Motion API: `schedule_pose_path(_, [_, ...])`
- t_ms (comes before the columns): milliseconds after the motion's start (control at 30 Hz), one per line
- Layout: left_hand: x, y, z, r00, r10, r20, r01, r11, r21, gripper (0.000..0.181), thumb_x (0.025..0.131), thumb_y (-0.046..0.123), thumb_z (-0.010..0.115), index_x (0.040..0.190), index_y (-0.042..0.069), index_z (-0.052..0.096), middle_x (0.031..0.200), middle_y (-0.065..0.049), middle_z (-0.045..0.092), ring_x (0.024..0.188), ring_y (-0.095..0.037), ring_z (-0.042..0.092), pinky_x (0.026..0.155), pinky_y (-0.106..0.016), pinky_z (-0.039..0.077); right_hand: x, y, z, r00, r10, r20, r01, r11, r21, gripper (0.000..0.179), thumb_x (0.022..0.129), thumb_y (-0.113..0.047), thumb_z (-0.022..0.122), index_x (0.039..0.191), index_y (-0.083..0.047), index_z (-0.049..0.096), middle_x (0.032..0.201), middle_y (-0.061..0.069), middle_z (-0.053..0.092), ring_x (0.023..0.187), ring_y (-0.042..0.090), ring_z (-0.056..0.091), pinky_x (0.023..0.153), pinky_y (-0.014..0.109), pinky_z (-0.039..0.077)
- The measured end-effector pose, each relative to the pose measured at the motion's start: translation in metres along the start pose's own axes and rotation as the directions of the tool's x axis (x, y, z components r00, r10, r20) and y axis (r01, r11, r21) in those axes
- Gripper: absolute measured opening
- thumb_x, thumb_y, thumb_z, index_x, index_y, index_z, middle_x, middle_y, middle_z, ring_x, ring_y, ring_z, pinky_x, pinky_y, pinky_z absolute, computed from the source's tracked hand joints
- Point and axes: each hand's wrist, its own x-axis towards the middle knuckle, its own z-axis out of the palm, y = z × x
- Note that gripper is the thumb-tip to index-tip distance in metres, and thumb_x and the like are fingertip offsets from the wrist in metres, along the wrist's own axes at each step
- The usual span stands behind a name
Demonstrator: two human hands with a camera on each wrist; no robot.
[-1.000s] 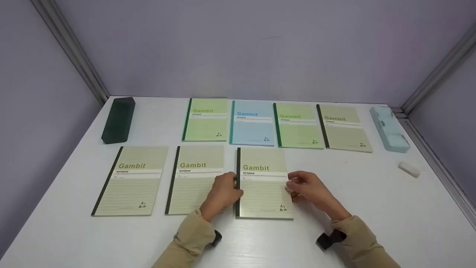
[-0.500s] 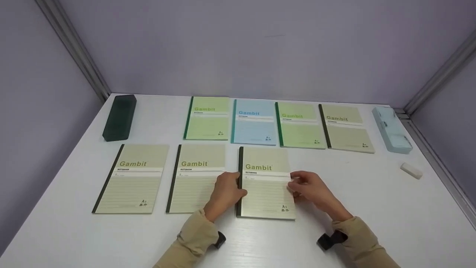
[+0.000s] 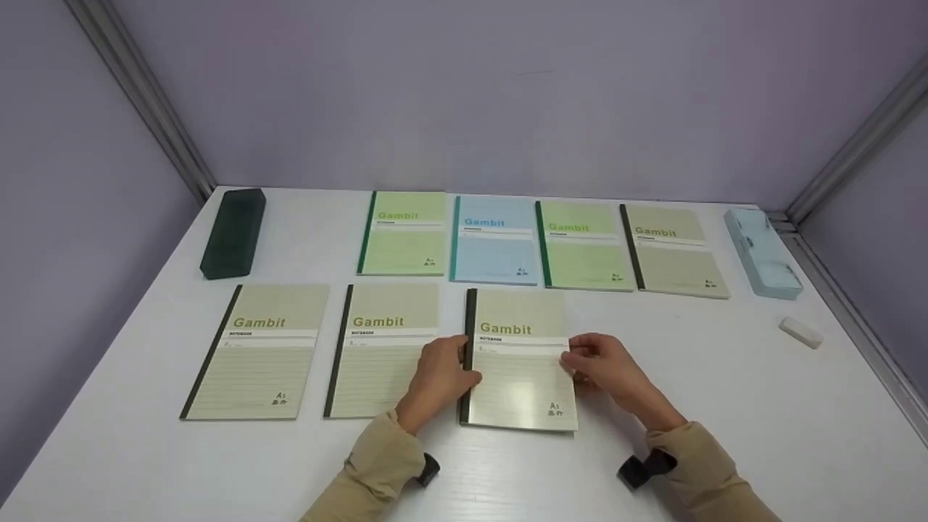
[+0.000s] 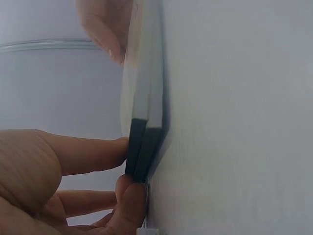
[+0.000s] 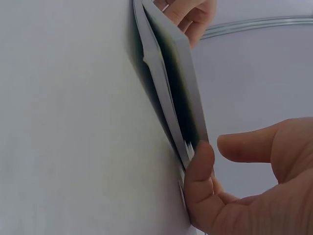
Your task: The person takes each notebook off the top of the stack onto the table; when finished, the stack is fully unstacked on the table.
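Note:
Near the front middle lies a beige Gambit notebook [image 3: 518,384] with a dark spine, on top of a second notebook [image 5: 161,83] that mostly hides under it. My left hand [image 3: 438,377] holds the spine side, thumb on the upper cover's edge and fingertips against the two stacked spines [image 4: 142,152]. At the opposite side my right hand [image 3: 605,366] has its curled fingers [image 5: 200,166] under the upper notebook's edge, which is raised from the lower one. In the right wrist view the right thumb [image 5: 244,147] stands slightly off the cover.
Two beige notebooks, one left [image 3: 254,370] and one nearer [image 3: 377,362], lie left of the stack. Behind are a green [image 3: 402,246], a blue [image 3: 493,254], another green [image 3: 583,254] and a beige notebook [image 3: 674,257]. A dark case [image 3: 233,232], pale blue case [image 3: 765,254] and eraser [image 3: 800,332] flank them.
The upper notebook's right side has lifted, leaving a gap above the lower one, and glare now shows on its cover. Both hands have barely moved; the stack shifted slightly right earlier.

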Motion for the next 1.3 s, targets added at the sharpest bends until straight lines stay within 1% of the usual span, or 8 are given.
schedule_pose_path(133, [-0.003,0.000,0.000,1.000,-0.018,0.004,0.018,1.000,-0.003,0.036,0.074,0.001,0.070,0.108,-0.007,0.062,0.085,-0.011,0.062,0.078,-0.021,0.051,0.067,-0.035,0.046,0.001,0.001,0.000,1.000,0.007,-0.005,-0.007,0.999,0.033,0.034,0.091,-0.010,0.061,0.119,0.008,0.051,0.098,0.012,0.058,0.077,0.016,0.054,0.064,0.028,0.048])
schedule_pose_path(267, [-0.003,0.001,0.001,1.000,-0.004,-0.001,0.004,0.999,0.034,0.022,0.077,0.002,0.067,0.098,-0.007,0.062,0.085,-0.013,0.060,0.081,-0.025,0.053,0.072,-0.040,0.046,0.001,0.003,-0.001,1.000,-0.007,0.014,0.005,0.995,0.097,0.031,0.090,-0.005,0.060,0.117,0.009,0.050,0.097,0.012,0.063,0.081,0.016,0.059,0.069,0.027,0.051])
schedule_pose_path(367, [-0.002,0.002,0.001,1.000,0.008,0.002,-0.008,0.999,0.046,0.009,0.081,-0.004,0.059,0.089,-0.006,0.062,0.080,-0.012,0.058,0.078,-0.024,0.050,0.071,-0.040,0.045,0.000,0.003,-0.002,0.998,-0.024,0.054,0.014,0.986,0.168,0.037,0.090,-0.002,0.059,0.123,0.010,0.047,0.105,0.016,0.065,0.088,0.018,0.063,0.074,0.028,0.053])
schedule_pose_path(500, [-0.001,0.002,0.000,1.000,-0.013,0.023,0.012,0.999,0.033,0.019,0.076,-0.014,0.050,0.088,-0.007,0.062,0.080,-0.011,0.057,0.077,-0.022,0.046,0.072,-0.039,0.044,-0.001,0.004,-0.003,0.994,-0.025,0.107,-0.001,0.971,0.238,0.051,0.089,0.001,0.059,0.136,0.007,0.041,0.119,0.020,0.062,0.095,0.022,0.065,0.078,0.032,0.054])
schedule_pose_path(633, [0.000,0.001,0.000,0.999,-0.010,0.034,0.009,1.000,0.027,0.019,0.076,-0.015,0.048,0.085,-0.005,0.062,0.076,-0.008,0.053,0.074,-0.021,0.045,0.067,-0.035,0.041,-0.001,0.004,-0.006,0.991,-0.012,0.130,-0.024,0.962,0.273,0.057,0.087,0.003,0.060,0.139,0.004,0.038,0.121,0.021,0.061,0.095,0.024,0.065,0.076,0.034,0.054])
schedule_pose_path(833, [0.000,0.000,-0.001,0.999,0.005,0.037,-0.007,0.999,0.035,0.015,0.077,-0.013,0.052,0.082,-0.003,0.061,0.071,-0.003,0.046,0.071,-0.019,0.042,0.061,-0.031,0.033,0.000,0.004,-0.013,0.990,-0.008,0.139,-0.032,0.959,0.282,0.057,0.086,0.003,0.059,0.139,0.002,0.037,0.118,0.019,0.062,0.092,0.024,0.065,0.076,0.035,0.054])
schedule_pose_path(1067, [-0.001,0.001,-0.003,0.999,0.010,0.042,-0.013,0.997,0.070,0.016,0.069,-0.011,0.061,0.081,-0.002,0.060,0.077,-0.006,0.052,0.076,-0.021,0.043,0.068,-0.035,0.039,0.000,0.001,-0.022,0.989,-0.035,0.143,-0.010,0.953,0.303,0.057,0.087,0.004,0.057,0.139,0.002,0.034,0.119,0.017,0.062,0.094,0.022,0.063,0.076,0.033,0.053])
schedule_pose_path(1300, [0.000,0.000,-0.003,0.999,0.024,0.040,-0.027,0.997,0.069,0.018,0.068,-0.012,0.061,0.084,-0.004,0.059,0.078,-0.007,0.052,0.076,-0.021,0.043,0.069,-0.036,0.040,-0.003,-0.004,-0.032,0.986,-0.067,0.150,0.012,0.940,0.340,0.061,0.088,0.004,0.057,0.143,0.001,0.031,0.119,0.014,0.062,0.096,0.021,0.063,0.079,0.033,0.053])
